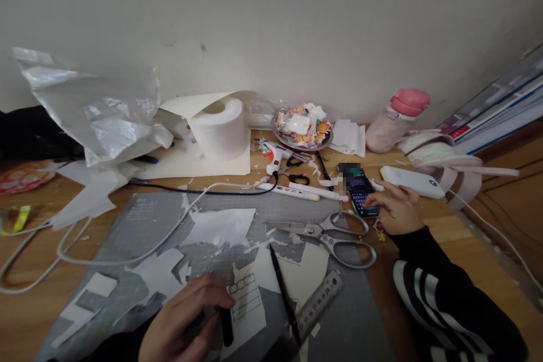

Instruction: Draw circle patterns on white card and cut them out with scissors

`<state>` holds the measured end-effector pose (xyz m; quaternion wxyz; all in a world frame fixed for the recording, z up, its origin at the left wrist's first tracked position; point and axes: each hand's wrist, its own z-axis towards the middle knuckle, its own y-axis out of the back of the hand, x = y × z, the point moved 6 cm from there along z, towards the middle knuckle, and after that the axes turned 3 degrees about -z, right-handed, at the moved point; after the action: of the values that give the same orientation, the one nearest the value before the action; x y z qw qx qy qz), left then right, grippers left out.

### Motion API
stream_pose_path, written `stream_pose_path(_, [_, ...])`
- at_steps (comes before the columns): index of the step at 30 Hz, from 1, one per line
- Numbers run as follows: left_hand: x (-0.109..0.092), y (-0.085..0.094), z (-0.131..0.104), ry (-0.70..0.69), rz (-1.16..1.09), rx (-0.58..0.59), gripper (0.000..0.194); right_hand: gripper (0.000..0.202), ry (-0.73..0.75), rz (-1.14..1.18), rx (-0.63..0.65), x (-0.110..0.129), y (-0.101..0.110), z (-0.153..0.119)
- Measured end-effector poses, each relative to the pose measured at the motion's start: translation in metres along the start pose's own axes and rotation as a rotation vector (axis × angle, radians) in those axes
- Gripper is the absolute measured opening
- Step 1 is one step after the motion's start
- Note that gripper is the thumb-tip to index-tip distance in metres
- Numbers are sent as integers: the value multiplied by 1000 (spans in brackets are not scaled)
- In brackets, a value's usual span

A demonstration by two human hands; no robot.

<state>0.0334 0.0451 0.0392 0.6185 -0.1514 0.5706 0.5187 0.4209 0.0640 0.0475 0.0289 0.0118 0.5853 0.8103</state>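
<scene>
My left hand (186,317) is closed round a short black cylinder (227,327), perhaps a marker or its cap. Just beside it lies white paper with a drawn grid (248,300). My right hand (396,206) rests at the phone (360,195), holding nothing, with a fingertip on or just over its lit keyboard. Between the hands lie large metal scissors (316,229), a black pen (282,288) and a steel ruler (320,305). Paper scraps (223,226) are scattered over the grey cutting mat (144,226).
Behind the mat stand a paper roll (218,130), a glue gun (278,158), a bowl of scraps (278,136) and a pink-lidded bottle (388,127). A white power bank (411,182) lies at the right. A white cable (127,262) loops across the left side, near a plastic bag (106,107).
</scene>
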Motion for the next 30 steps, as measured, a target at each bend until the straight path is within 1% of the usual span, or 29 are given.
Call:
stream_pose_path(5, [1, 0, -1, -5, -2, -2, 29, 42, 64, 35, 40, -3, -7, 1])
stream_pose_path(7, [1, 0, -1, -4, -1, -7, 28, 41, 76, 38, 35, -2, -6, 1])
stream_pose_path(9, [1, 0, -1, -1, 2, -15, 27, 40, 50, 21, -5, -2, -1, 1])
stream_pose_path(11, [1, 0, -1, 4, 0, -15, 28, 39, -6, -10, -64, -2, 6, 0])
stream_pose_path(13, [1, -1, -1, 1, 0, -6, 28, 38, -55, -34, -94, -3, 10, 0])
stream_pose_path(16, [2, -1, -2, -4, 2, 0, 28, 36, -87, -37, -72, -7, 9, 0])
stream_pose_path(22, [4, -1, -3, 15, -19, -23, 25, 37, -81, -23, -12, -13, -2, 0])
stream_pose_path(30, [3, -1, -2, 21, -27, -41, 21, 37, -81, -52, -31, -8, 1, 0])
